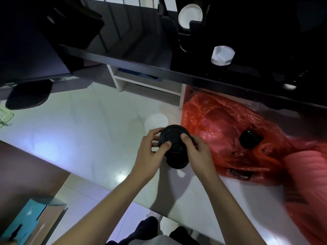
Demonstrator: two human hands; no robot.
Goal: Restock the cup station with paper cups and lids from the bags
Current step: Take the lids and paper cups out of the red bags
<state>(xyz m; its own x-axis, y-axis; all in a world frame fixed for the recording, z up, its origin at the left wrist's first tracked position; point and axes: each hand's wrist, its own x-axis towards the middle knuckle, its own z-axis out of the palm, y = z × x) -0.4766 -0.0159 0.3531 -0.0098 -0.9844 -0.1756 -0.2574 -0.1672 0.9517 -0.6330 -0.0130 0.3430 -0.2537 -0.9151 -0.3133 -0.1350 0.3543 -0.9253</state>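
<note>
Head view: the left hand [155, 147] and right hand [194, 149] both grip a stack of round black plastic lids [174, 147] between them, thumbs on top, above the floor beside the crumpled red plastic bag [230, 131].

Lid stack [174, 147] held between left hand [153, 149] and right hand [196, 151]; bag [230, 135] right; possibly a cup [156, 121] behind; station [247, 50] beyond

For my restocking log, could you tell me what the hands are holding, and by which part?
Both hands hold a stack of black lids: left hand and right hand grip its sides, thumbs on the top lid.
</note>
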